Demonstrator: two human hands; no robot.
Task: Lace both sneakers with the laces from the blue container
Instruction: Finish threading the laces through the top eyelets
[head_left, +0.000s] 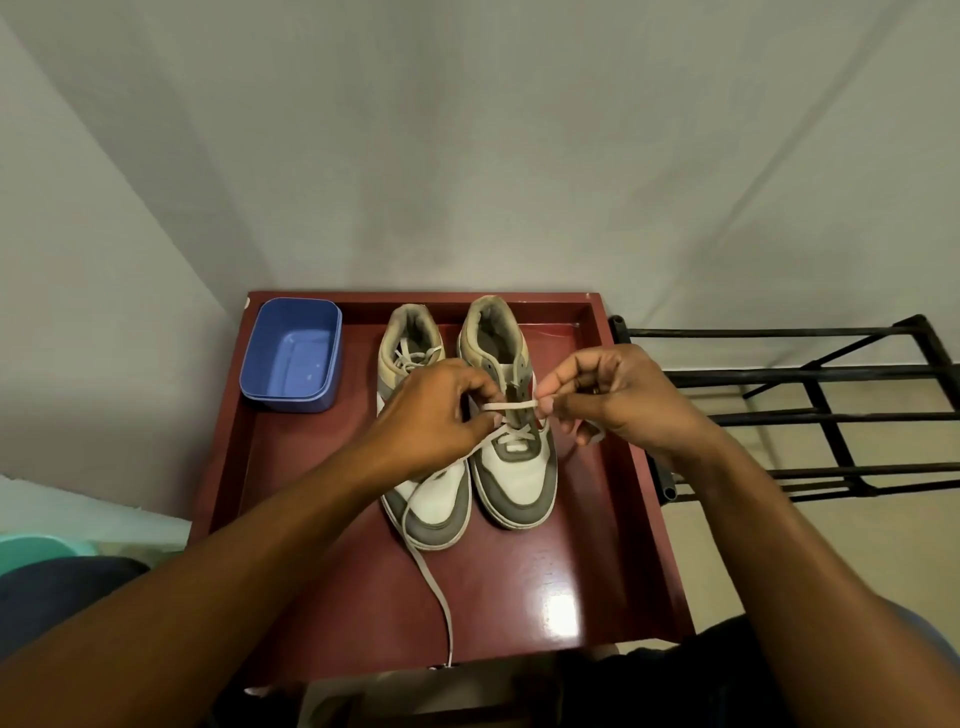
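At the near edge of the glossy dark-red table (597, 571), a loose tail of pale lace (440, 597) trails toward the person and runs back over the toe of the left-hand sneaker (436, 514). Both bare forearms reach in over it and meet above the right-hand sneaker (519, 478), where the lowest eyelets carry a bar and one crossing. A short span of the lace is stretched level between the hands across the tongue. To do this step well, both sides probably need an even pull so the flat lace sits untwisted and snug, before a tip goes into the next free eyelet. The left hand (436, 410) is knuckles up, its fingers curled, pinching the lace at the shoe's left side. The right hand (613, 400) pinches the other side between thumb and forefinger, its other fingers loosely curled, with a bit of lace showing below it. Farther back, the left-hand sneaker shows lacing near its collar. The blue container (291, 356) sits in the far left corner, with no lace visible inside. A black metal rack (810, 415) stands to the right, before a pale wall (467, 156).
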